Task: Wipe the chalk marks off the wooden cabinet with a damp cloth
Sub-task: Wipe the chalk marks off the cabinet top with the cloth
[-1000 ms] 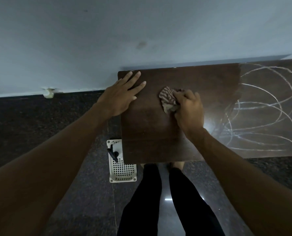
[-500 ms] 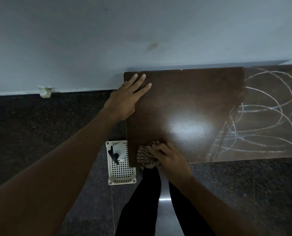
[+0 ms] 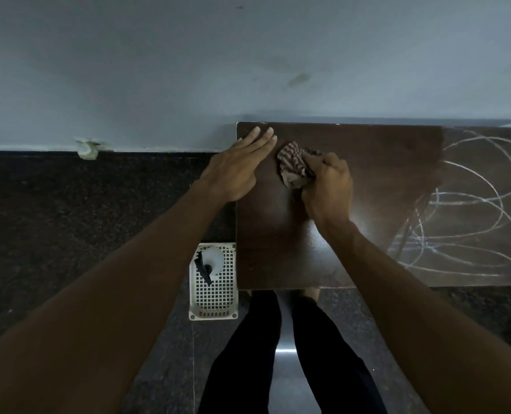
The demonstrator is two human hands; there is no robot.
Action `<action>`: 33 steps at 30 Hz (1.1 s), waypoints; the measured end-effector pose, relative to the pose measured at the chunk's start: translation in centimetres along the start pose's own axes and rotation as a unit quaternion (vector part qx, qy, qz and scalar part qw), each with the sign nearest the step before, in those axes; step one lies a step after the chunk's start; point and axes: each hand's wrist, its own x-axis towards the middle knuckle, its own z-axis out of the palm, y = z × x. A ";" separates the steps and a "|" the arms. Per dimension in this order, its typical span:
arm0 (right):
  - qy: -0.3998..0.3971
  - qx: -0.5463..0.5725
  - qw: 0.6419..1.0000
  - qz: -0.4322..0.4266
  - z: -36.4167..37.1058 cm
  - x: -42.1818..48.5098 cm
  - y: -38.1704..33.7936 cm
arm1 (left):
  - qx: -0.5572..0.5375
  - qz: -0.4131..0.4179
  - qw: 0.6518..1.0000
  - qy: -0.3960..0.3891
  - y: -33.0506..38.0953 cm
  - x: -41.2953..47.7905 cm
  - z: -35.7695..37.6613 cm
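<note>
Striped cloth half hidden, clamped by right hand; left hand rests flat on cabinet.

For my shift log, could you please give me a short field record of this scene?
surface: wooden cabinet top, left part wiped clean
chalk marks: looping white lines on the right part
cloth: striped, bunched, near the far left corner
right hand: grips the cloth
left hand: flat on the top's left edge
floor: white basket holding a spray bottle, beside the cabinet
</note>
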 end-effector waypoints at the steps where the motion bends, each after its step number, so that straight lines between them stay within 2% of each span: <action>1: -0.008 0.003 1.000 -0.010 0.2 -1.1 -0.4 | -0.009 -0.002 1.000 -0.004 0.1 0.0 -0.2; 5: -0.084 0.010 0.993 -0.082 1.8 -8.0 -2.1 | -0.033 -0.020 0.999 -0.018 0.6 0.1 -0.8; 9: -0.159 0.054 0.981 -0.093 4.3 -16.6 -3.2 | 0.000 -0.048 0.998 -0.029 1.5 -0.1 -0.8; 12: -0.160 0.078 0.978 -0.106 4.8 -20.0 -2.6 | 0.038 -0.065 0.996 -0.049 2.1 -0.1 -0.6; 16: -0.138 0.055 0.979 -0.142 3.4 -19.8 0.1 | 0.052 -0.083 0.993 -0.070 2.8 0.1 -0.7; 21: -0.070 0.058 0.995 -0.036 0.1 -17.3 6.9 | 0.082 -0.094 0.990 -0.071 3.1 -0.1 0.1; 24: -0.049 0.086 0.993 0.061 -2.0 -14.6 10.6 | 0.065 -0.110 0.989 -0.076 3.8 -0.1 0.8; 27: -0.013 0.058 0.992 0.115 -2.3 -11.5 12.2 | 0.058 -0.135 0.986 -0.084 4.7 0.1 1.1; 29: 0.001 0.050 0.990 0.128 -2.1 -10.8 11.7 | 0.070 -0.132 0.986 -0.077 5.9 0.2 1.4; 33: -0.025 0.053 0.994 0.093 -1.6 -12.6 8.7 | 0.095 -0.046 0.991 -0.078 8.6 0.1 3.4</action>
